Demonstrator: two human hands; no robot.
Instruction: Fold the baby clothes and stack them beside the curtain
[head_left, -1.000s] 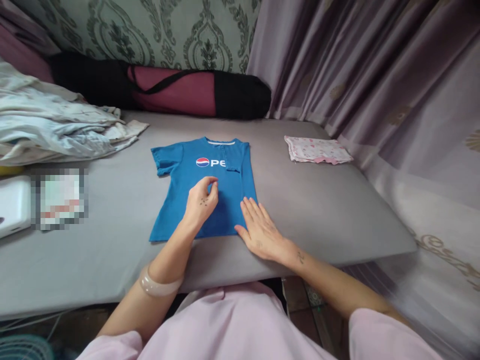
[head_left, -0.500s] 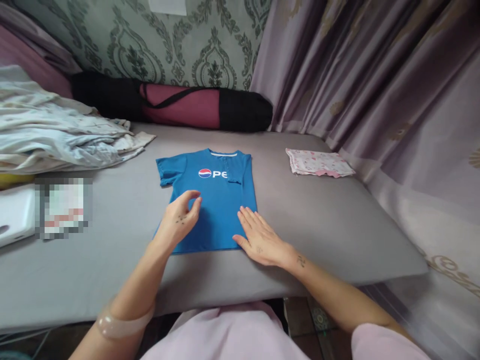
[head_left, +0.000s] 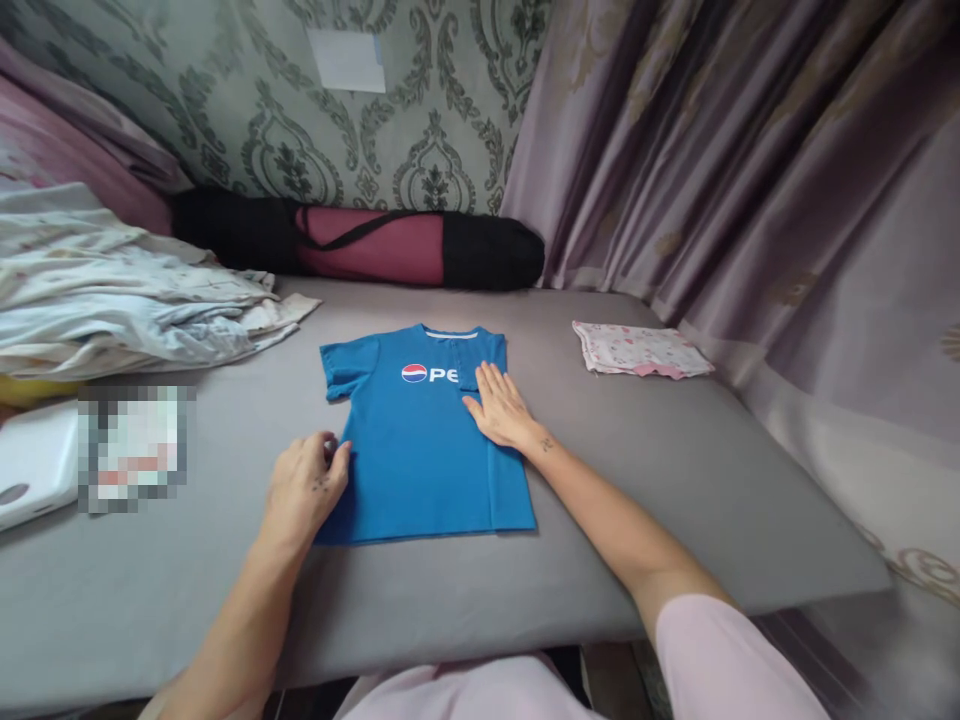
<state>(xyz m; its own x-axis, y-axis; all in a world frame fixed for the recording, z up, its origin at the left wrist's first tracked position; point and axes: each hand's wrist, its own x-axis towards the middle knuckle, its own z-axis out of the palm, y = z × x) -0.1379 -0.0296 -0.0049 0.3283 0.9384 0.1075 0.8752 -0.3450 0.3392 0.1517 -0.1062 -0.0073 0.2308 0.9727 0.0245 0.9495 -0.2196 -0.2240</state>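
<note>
A blue T-shirt (head_left: 420, 460) with a round red, white and blue logo and white letters lies flat before me. Its right side is folded inward, and that sleeve lies over part of the lettering. My right hand (head_left: 501, 408) rests flat on the folded side near the sleeve, fingers stretched out. At the shirt's left edge is my left hand (head_left: 306, 490), its fingers loosely curled and the thumb apart from them. Whether those fingertips touch the cloth is hard to see.
A folded white and pink patterned cloth (head_left: 637, 350) lies to the right. Piled light fabric (head_left: 112, 290) and a white object (head_left: 37, 465) are on the left, beside a blurred-out item (head_left: 139, 450). A long black and maroon bag (head_left: 367, 245) lies along the wall; curtains (head_left: 675, 170) hang at the right.
My right hand has slid up the folded side from near the hem to the sleeve. My left hand has moved from above the shirt's middle out to its left edge. The view has tilted upward.
</note>
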